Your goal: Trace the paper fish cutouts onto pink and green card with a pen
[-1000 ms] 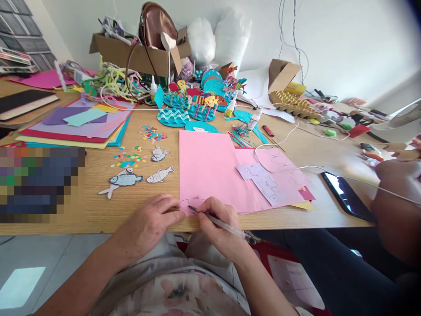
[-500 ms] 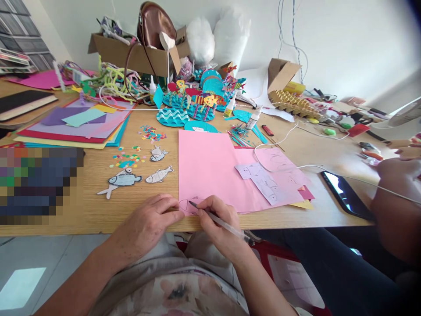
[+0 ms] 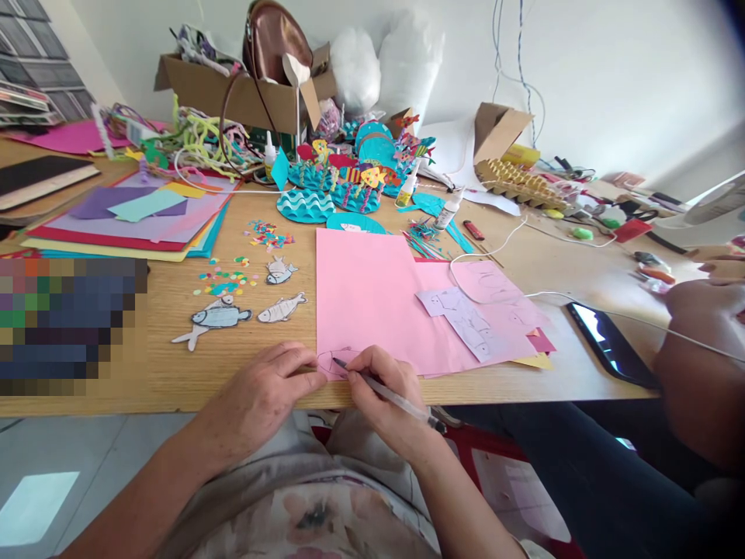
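A pink sheet of paper (image 3: 366,287) lies in front of me at the table's edge, with a fish outline drawn near its bottom left corner. My right hand (image 3: 387,392) grips a pen (image 3: 401,401) with a clear barrel, its dark tip touching the paper inside the outline. Stretched fingers of my left hand (image 3: 265,392) rest flat at the sheet's lower left corner, holding nothing. Left of the paper are cut-out paper fish: a blue-grey one (image 3: 218,317), a pale one (image 3: 282,308) and a smaller one (image 3: 280,270).
Purple drawn fish pieces (image 3: 466,322) lie on another pink sheet at right, crossed by a white cable. Beyond are a phone (image 3: 608,345) and another person's arm (image 3: 701,365). Coloured paper (image 3: 133,225) is stacked at left; turquoise sea crafts (image 3: 349,175) and glue bottles (image 3: 448,210) stand behind.
My right hand and the pen tip have shifted very slightly left along the drawn fish. My left hand stays in place.
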### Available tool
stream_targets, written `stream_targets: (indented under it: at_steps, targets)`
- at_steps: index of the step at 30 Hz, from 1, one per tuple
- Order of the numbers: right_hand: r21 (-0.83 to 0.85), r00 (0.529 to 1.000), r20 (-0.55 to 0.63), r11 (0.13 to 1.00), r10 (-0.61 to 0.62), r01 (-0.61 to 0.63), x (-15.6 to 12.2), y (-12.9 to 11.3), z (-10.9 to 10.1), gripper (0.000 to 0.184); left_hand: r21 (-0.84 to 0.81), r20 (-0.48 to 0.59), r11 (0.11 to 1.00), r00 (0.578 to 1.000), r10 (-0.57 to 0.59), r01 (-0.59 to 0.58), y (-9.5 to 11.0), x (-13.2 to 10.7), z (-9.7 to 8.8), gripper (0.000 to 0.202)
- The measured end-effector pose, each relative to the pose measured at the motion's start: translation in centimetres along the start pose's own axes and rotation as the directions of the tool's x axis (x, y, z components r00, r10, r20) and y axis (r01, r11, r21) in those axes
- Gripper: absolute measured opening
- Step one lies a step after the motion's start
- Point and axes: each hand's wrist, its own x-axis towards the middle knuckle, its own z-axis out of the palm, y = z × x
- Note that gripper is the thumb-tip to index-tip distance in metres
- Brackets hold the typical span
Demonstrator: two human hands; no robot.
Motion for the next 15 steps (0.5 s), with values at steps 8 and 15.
stream_targets:
  at_steps: [8,15]
  targets:
    - [0.081,0.997,0.083,0.997,-0.001,-0.006,-0.07,-0.29,-0.62,0.011,0.021,-0.009,1.000,1.000,0.000,0.000,-0.12,-0.18,0.12,0.033]
    - [0.096,0.996,0.088,0.995,-0.005,-0.003,-0.12,-0.18,-0.63,0.011,0.024,-0.008,1.000,1.000,0.006,-0.006,-0.13,-0.13,0.06,0.030]
